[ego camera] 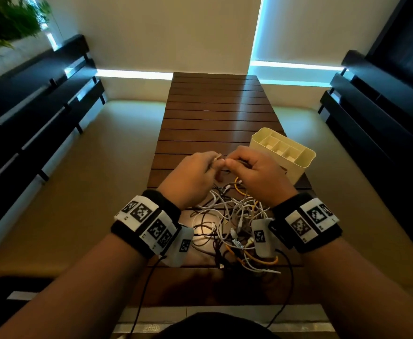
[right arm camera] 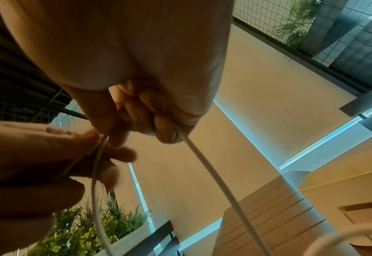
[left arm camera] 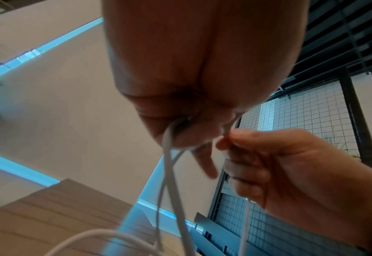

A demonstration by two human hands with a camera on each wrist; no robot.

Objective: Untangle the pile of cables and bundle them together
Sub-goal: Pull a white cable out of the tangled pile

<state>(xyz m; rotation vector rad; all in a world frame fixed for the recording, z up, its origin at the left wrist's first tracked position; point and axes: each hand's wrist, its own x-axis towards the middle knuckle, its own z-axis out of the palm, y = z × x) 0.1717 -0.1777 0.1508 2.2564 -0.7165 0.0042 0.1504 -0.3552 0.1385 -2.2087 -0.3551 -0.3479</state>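
Observation:
A tangled pile of cables (ego camera: 230,223), white, yellow and dark, lies on the slatted wooden table (ego camera: 212,113) below my wrists. Both hands are raised above the pile and meet fingertip to fingertip. My left hand (ego camera: 200,167) has its fingers curled round a white cable (left arm camera: 169,173) that hangs down in strands toward the table. My right hand (ego camera: 247,165) pinches the same white cable (right arm camera: 204,166) between thumb and curled fingers, and a strand trails down from it. A small pale connector end (ego camera: 218,157) shows between the two hands.
A cream plastic organiser box (ego camera: 283,152) with dividers stands on the table just beyond my right hand. Dark benches run along both sides (ego camera: 36,113) (ego camera: 381,113). A planter with green foliage (right arm camera: 88,232) sits off to the left.

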